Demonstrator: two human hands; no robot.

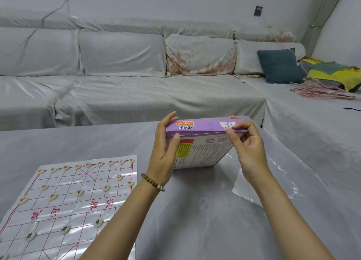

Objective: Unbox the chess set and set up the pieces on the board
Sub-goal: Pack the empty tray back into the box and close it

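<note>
A purple chess box stands on its edge on the grey table, held between both hands. My left hand grips its left end, thumb on the near face and fingers over the top. My right hand pinches the top right edge of the box. At the lower left lies a glossy paper board with red grid lines. Several round cream pieces with red characters sit on its far half, and a few with dark characters on the near half.
A clear plastic sheet lies on the table under my right forearm. Behind the table runs a grey covered sofa with a blue cushion, pink cords and yellow-green cloth at the right.
</note>
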